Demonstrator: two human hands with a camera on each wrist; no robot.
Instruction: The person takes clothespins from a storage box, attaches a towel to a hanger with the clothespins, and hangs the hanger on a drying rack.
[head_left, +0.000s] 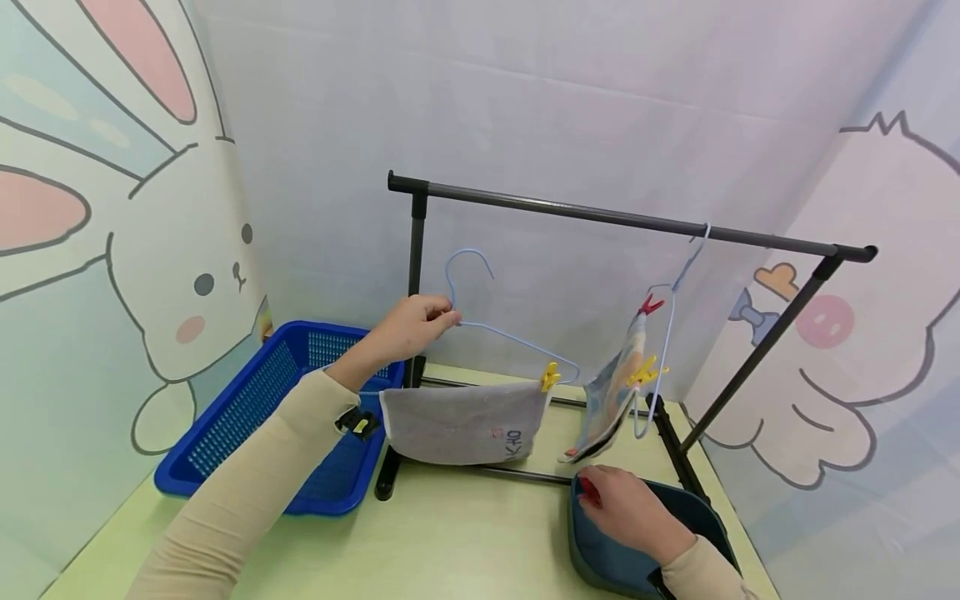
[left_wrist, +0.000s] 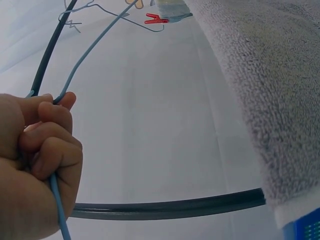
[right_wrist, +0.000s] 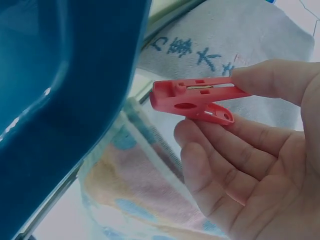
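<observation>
In the head view my left hand grips a light blue wire hanger just below its hook, in front of the rack. A grey towel with dark lettering hangs folded over the hanger's lower bar, and a yellow clothespin clips its right end. My right hand is over the dark teal bin and pinches a red clothespin between thumb and fingers, clearest in the right wrist view. The left wrist view shows curled fingers round the blue wire.
A black rack spans the table. On its right hangs another blue hanger with a patterned towel, held by red and yellow clothespins. A blue basket stands at left, the teal bin at front right.
</observation>
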